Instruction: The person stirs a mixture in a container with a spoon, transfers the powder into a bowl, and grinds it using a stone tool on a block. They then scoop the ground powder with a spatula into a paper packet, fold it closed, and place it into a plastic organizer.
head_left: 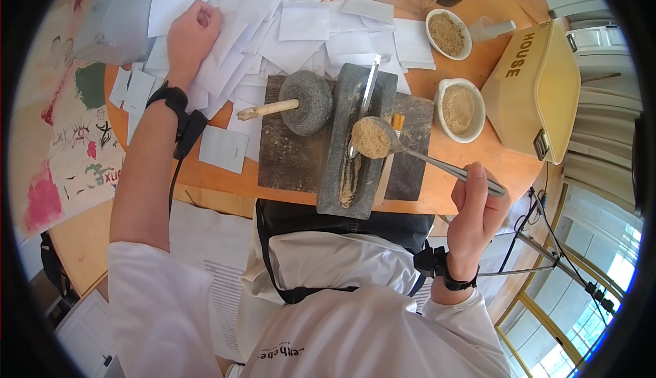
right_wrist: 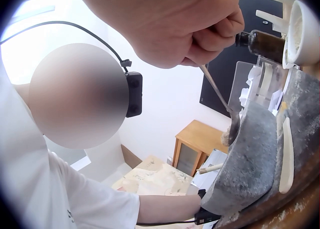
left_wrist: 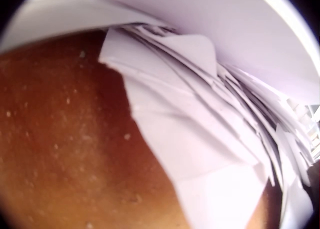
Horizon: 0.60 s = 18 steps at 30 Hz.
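Observation:
My right hand grips the handle of a metal spoon, its bowl heaped with tan powder. The spoon bowl hangs over a long grey stone trough, which has traces of powder inside. A slim metal tool lies along the trough. My left hand rests among white paper pieces with its fingers curled; I cannot tell whether it pinches any. Only stacked paper and the wooden surface show in the left wrist view. A round stone with a wooden handle sits left of the trough.
A white bowl of pale powder and a dish of coarser tan material stand right of the trough. Beyond them is a yellow box marked HOUSE. Clear plastic containers stand at the back. A pale stick lies beside the trough.

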### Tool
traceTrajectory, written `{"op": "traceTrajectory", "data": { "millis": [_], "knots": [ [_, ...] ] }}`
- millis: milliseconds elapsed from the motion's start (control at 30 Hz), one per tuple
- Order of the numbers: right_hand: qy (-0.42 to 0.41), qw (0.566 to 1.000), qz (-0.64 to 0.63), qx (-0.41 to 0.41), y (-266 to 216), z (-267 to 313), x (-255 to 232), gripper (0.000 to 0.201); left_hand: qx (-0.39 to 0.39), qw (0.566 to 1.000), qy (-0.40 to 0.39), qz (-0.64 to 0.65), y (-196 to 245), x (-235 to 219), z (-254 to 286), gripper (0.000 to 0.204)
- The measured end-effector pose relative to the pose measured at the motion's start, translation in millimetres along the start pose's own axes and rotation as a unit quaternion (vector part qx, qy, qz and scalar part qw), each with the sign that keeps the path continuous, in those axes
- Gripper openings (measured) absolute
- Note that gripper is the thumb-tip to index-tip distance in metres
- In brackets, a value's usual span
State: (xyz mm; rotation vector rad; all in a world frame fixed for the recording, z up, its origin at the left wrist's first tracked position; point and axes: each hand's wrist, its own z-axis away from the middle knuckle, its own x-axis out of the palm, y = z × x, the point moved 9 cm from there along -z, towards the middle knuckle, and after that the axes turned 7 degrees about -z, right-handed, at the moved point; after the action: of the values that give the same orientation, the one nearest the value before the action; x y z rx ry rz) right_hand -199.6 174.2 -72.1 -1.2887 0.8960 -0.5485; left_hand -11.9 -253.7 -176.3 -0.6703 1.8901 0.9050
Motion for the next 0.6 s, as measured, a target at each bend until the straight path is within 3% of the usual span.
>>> {"op": "traceTrajectory", "data": {
  "millis": [600],
  "knots": [
    [-0.032, 0.999, 0.038, -0.014, -15, -15, 6, 0.044, -0.003, 1.000, -0.006, 0.004, 0, 0, 0, 0.027]
  ]
}}
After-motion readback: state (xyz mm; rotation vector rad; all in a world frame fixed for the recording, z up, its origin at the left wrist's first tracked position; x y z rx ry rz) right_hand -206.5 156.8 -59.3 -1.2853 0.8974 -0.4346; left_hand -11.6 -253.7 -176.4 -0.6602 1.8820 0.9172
